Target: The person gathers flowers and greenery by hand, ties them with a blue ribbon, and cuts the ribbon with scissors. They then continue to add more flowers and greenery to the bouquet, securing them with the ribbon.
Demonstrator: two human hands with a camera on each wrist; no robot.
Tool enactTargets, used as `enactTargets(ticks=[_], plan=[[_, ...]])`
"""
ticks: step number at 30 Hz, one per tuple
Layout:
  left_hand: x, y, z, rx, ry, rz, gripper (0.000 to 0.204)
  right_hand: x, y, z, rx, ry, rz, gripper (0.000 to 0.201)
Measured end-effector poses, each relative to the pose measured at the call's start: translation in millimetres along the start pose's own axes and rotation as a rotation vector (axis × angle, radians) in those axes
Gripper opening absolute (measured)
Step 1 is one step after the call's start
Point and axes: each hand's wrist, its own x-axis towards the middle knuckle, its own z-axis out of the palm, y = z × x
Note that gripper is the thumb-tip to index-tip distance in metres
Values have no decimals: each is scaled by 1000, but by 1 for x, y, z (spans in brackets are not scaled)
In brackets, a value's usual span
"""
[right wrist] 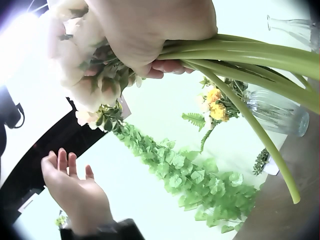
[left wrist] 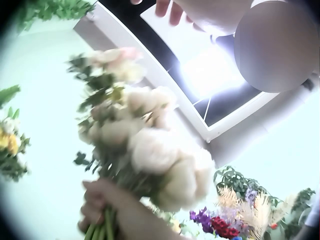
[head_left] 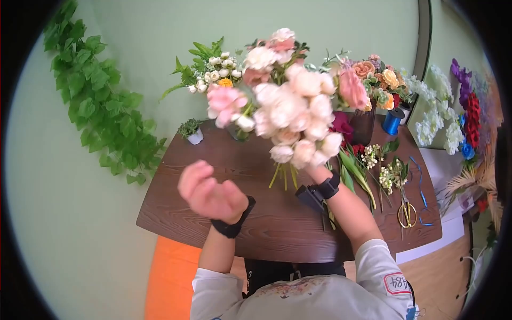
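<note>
A bouquet of pale pink and cream artificial flowers (head_left: 288, 104) is held up above the table, its green stems (right wrist: 240, 55) bunched together. My right hand (left wrist: 117, 205) grips those stems just below the blooms; in the head view the flowers mostly cover that hand. Off to the bouquet's left, my left hand (head_left: 210, 192) is raised with nothing in it, palm turned up and fingers loosely bent. The right wrist view shows the same left hand (right wrist: 80, 197) apart from the flowers.
On the dark wooden table (head_left: 176, 197) lie loose stems with white berries (head_left: 386, 173), gold-handled scissors (head_left: 407, 214) and a blue ribbon (head_left: 421, 186). A blue ribbon spool (head_left: 393, 121), a dark vase (head_left: 364, 128) of flowers and a small potted plant (head_left: 193, 132) stand toward the back.
</note>
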Motion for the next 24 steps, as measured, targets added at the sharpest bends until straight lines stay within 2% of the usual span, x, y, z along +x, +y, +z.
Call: enactTargets(ticks=[1, 2, 3, 4, 5, 6, 8, 9, 11, 12, 13, 15, 16, 17, 20, 24], plan=[[-14, -4, 5, -28, 4, -21, 22, -4, -5, -10, -29, 7, -3, 30], [-25, -6, 1, 17, -283, -83, 26, -24, -6, -13, -57, 14, -2, 30], [-27, -5, -1, 60, -568, -141, 31, 0, -3, -17, -85, 18, -4, 30], [-28, -5, 6, 109, -728, -274, 39, -31, -7, -18, -114, 22, -10, 30], [-24, -2, 18, 158, -884, -410, 47, -36, -13, -24, -144, 26, -16, 30], [-24, -3, 22, 157, -883, -411, 47, -35, -12, -26, -175, 31, -21, 30], [-23, -4, 29, -274, -924, -962, 55, -42, -10, -22, -240, 39, -31, 30], [-27, -5, 31, -276, -921, -964, 55, -30, -7, -20, -272, 43, -35, 30], [-47, -13, 34, -280, -999, -1181, 30, -39, -5, -14, -336, 48, -42, 30], [-73, -23, 31, -266, -1002, -960, 27, -32, -3, -14, -366, 50, -44, 30], [-106, -41, 36, -390, -783, -765, 19, -30, -3, -14, -396, 51, -48, 30], [-110, -51, 27, -378, -877, -382, 53, -35, -5, -18, -455, 53, -58, 30], [-164, -86, 20, -481, -931, -640, 47, -28, -5, -19, -485, 56, -65, 30], [-160, -90, 26, -583, -973, -901, 40, -31, -4, -19, -515, 60, -71, 30], [-162, -67, 26, -458, -875, -983, 46, -36, 2, -13, -603, 68, -88, 30], [-157, -59, 28, -474, -861, -902, 44, -58, -3, -19, -710, 75, -106, 30]])
